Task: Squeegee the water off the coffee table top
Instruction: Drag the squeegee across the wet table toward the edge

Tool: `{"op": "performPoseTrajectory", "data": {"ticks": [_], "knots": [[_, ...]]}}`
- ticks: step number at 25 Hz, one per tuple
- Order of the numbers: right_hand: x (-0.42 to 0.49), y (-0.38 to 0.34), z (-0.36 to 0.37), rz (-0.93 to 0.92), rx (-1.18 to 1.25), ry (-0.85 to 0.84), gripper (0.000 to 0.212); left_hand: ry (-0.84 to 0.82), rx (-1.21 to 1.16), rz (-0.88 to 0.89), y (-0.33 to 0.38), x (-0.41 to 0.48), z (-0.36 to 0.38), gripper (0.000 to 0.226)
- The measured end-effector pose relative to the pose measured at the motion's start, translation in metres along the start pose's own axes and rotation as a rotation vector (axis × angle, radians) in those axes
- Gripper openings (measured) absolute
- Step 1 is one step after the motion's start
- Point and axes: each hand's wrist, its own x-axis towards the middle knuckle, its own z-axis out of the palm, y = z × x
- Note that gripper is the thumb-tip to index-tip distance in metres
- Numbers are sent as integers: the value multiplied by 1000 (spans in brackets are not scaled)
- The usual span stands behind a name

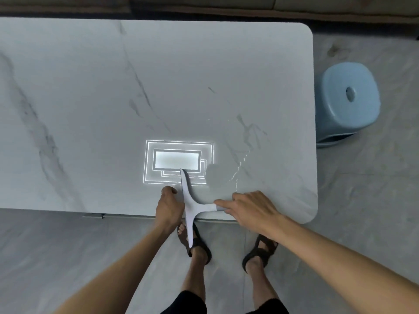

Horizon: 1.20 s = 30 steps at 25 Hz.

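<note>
Right hand (pixel 249 208) pinching squeegee (pixel 189 207) handle; left hand (pixel 169 206) steadying blade, curled. Blade overhanging coffee table (pixel 68 109) lower edge; water streaks (pixel 238 168) right-centre risking being missed.

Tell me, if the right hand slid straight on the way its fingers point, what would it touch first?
The right hand points left along the squeegee handle, so it would probably meet the blade crossbar first, then the left hand.

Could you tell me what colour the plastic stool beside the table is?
The rounded plastic stool is light blue, seen in the head view.
</note>
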Motion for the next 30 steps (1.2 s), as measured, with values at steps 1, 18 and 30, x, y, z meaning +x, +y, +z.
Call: {"op": "performPoseTrajectory", "data": {"ticks": [1, 18, 30], "knots": [[-10, 18, -1, 5, -15, 7, 34, -5, -5, -18, 5, -8, 13, 21], [-209, 211, -31, 245, -155, 171, 38, -161, 198, 45, 88, -51, 125, 47], [-192, 179, -69, 323, -82, 255, 34, 80, -34, 70, 94, -61, 67, 22]]}}
